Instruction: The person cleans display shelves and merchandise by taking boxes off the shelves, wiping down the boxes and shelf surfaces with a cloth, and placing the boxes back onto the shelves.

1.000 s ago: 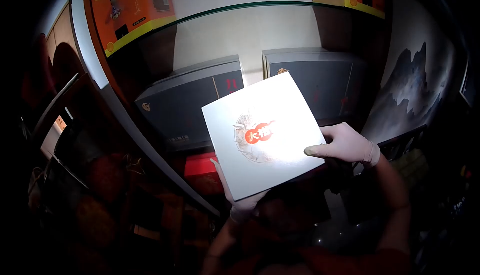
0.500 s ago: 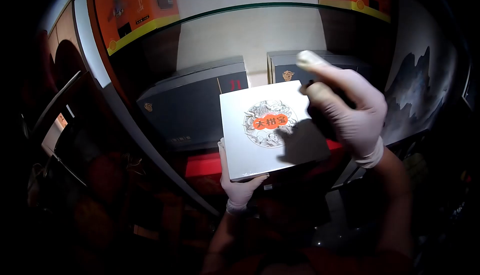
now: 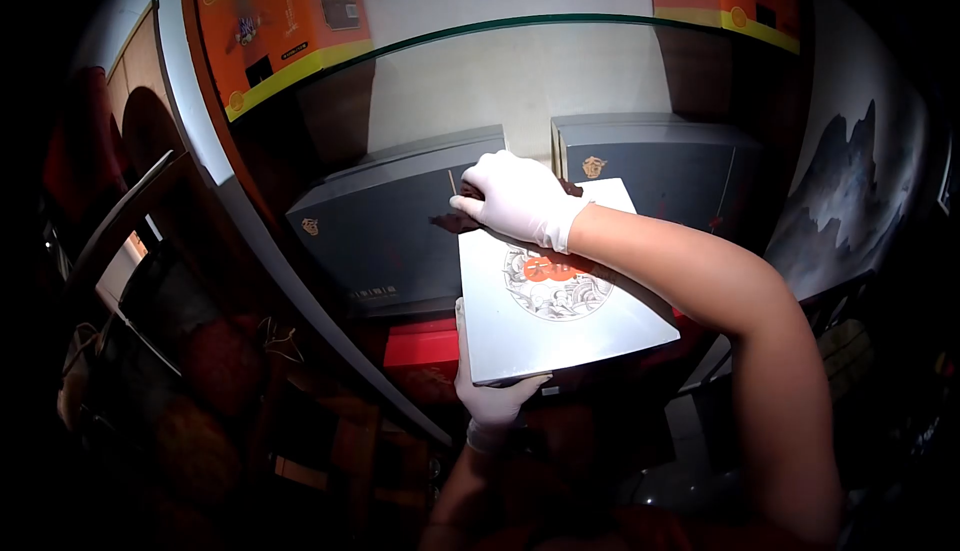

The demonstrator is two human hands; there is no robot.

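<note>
A white square box (image 3: 545, 341) with a round line drawing and an orange label is held tilted in front of the shelf. My left hand (image 3: 490, 401), in a white glove, grips its lower left corner, thumb along the near edge. My gloved right hand (image 3: 520, 199) is over the far left part of the lid, fingers curled. Dark brown, cloth-like edges (image 3: 455, 222) show beside that hand, though most of the piece is hidden under it. My right forearm covers part of the label.
Behind the white box stand two dark grey boxes, a left one (image 3: 380, 226) and a right one (image 3: 660, 166). A red box (image 3: 420, 344) lies below. Above runs a glass shelf edge (image 3: 520, 20) carrying orange boxes (image 3: 285, 26). Dark chairs (image 3: 130, 211) are at left.
My right hand has swung left from beyond the right edge of the white box to its far left part. My left hand keeps its grip. The view has shifted slightly.
</note>
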